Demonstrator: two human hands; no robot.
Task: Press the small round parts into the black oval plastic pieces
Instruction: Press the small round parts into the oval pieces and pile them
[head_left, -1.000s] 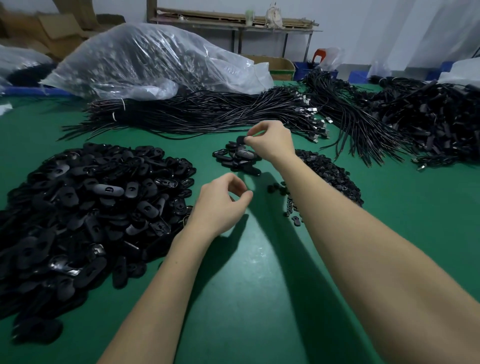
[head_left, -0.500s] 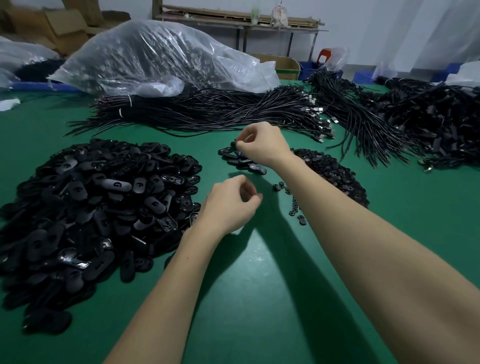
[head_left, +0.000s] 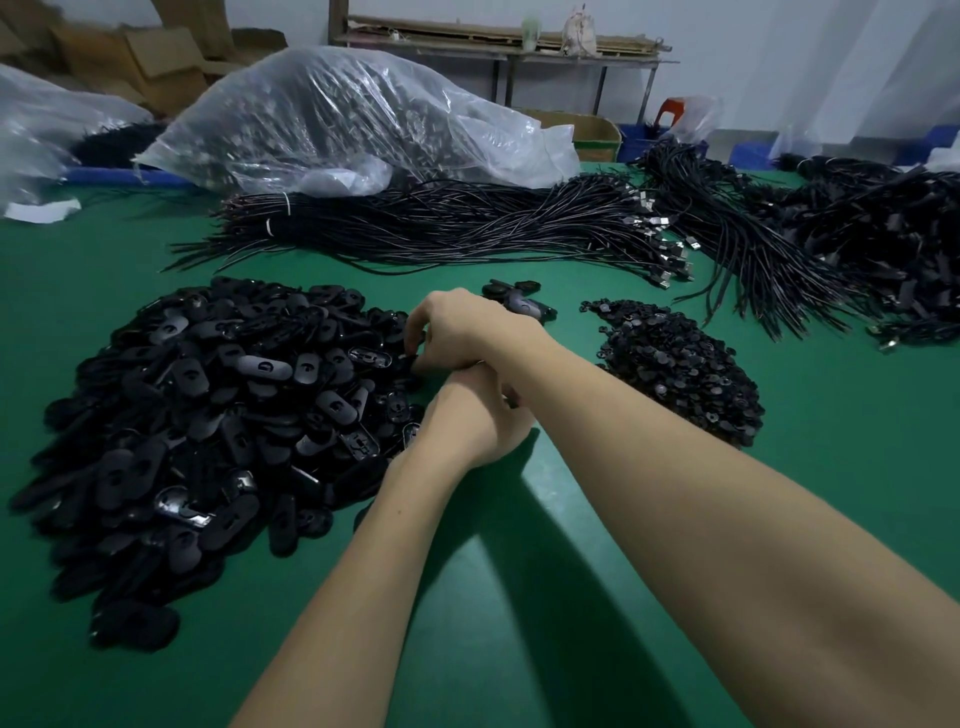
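Big heap of black oval pieces (head_left: 208, 415) at 9 o'clock; small round parts (head_left: 680, 374) piled at 2 o'clock. Few finished pieces (head_left: 519, 296) at 12, so most work is left. Right hand (head_left: 467, 332), fingers curled at the heap's edge, apparently pinching an oval; a second ago it was over the finished group. Left hand (head_left: 478, 426) lies beneath it; grip cannot be told.

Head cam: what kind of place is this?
Probably a small factory assembly bench: a heap of black oval pieces, a pile of small round parts and bundled black cables lie in bulk on a green table.
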